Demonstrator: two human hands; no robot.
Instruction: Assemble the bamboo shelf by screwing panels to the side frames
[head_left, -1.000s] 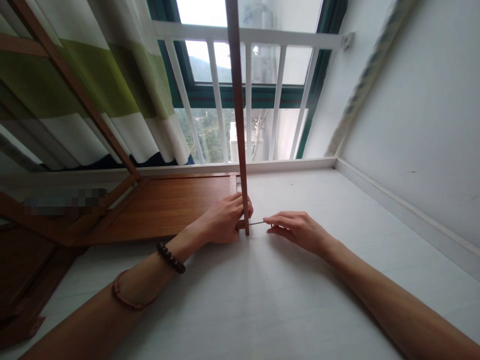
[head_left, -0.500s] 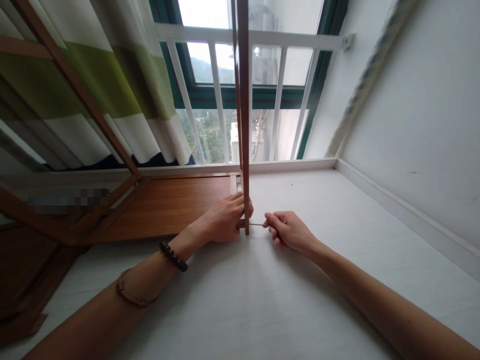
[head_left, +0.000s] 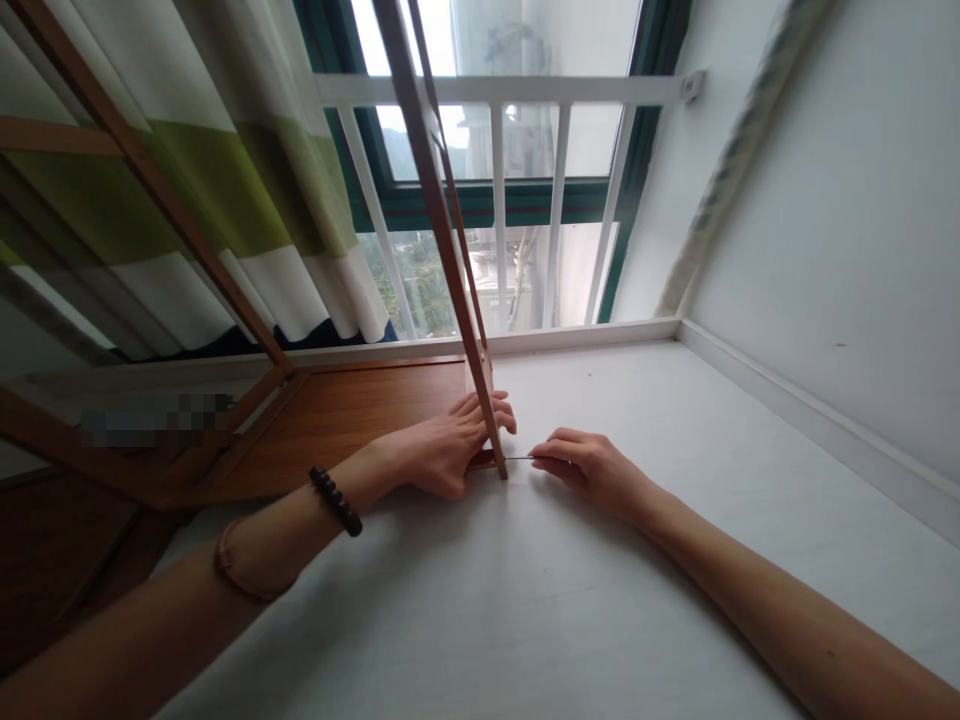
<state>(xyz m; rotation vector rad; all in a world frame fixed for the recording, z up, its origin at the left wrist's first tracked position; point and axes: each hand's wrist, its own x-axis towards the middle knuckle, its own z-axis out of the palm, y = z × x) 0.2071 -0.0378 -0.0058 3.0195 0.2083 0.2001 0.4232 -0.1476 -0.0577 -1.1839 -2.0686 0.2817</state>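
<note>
A wooden frame (head_left: 439,205) with two slim uprights leans up to the left, its lower end by the white floor (head_left: 510,610). My left hand (head_left: 457,440) is wrapped about the frame's lower joint, its fingers reaching behind the upright and showing on the right side. My right hand (head_left: 581,465) pinches a thin metal hex key (head_left: 519,458). The key's shaft runs level to the foot of the upright; the end inside my fingers is hidden. Left of the joint, a brown wooden panel (head_left: 367,410) adjoins the frame, partly covered by my left hand.
More wooden framing (head_left: 172,220) rises at the left, before a striped curtain (head_left: 300,190). A white railing (head_left: 559,90) stands before the window at the back. On the right is a white wall (head_left: 840,230) with a low skirting (head_left: 810,420).
The upright has tipped its top to the left, and its second bar now shows. My left fingers have spread further past it. My right hand still pinches the hex key, its grip shifted.
</note>
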